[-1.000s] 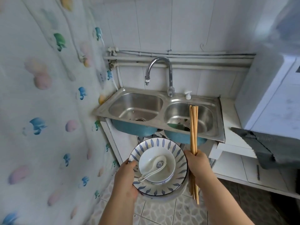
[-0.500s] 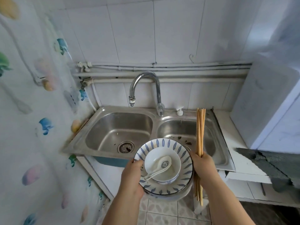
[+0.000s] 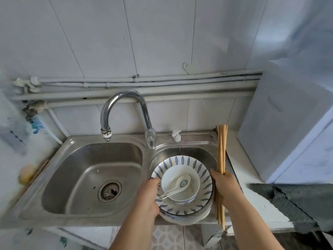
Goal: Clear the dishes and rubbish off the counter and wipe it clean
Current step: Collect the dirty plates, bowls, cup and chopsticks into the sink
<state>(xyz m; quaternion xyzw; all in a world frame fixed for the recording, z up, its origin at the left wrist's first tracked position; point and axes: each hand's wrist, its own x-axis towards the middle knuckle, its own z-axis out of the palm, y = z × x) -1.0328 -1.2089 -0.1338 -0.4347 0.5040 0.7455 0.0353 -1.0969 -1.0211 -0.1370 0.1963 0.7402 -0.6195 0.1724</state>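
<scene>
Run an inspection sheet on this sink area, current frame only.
Surface: steel double sink; white counter to its right.
Job's things: blue-leaf plate carrying white bowl and spoon, over the right basin; chopsticks upright.
Clutter: dark cloth on counter; blurred yellowish object left of sink.
Hands: left hand grips plate rim; right hand holds chopsticks, fingers against plate.
Cables: nothing seen; pipes along wall.
Surroundings: tap, soap pump, white appliance, tiled wall.
</scene>
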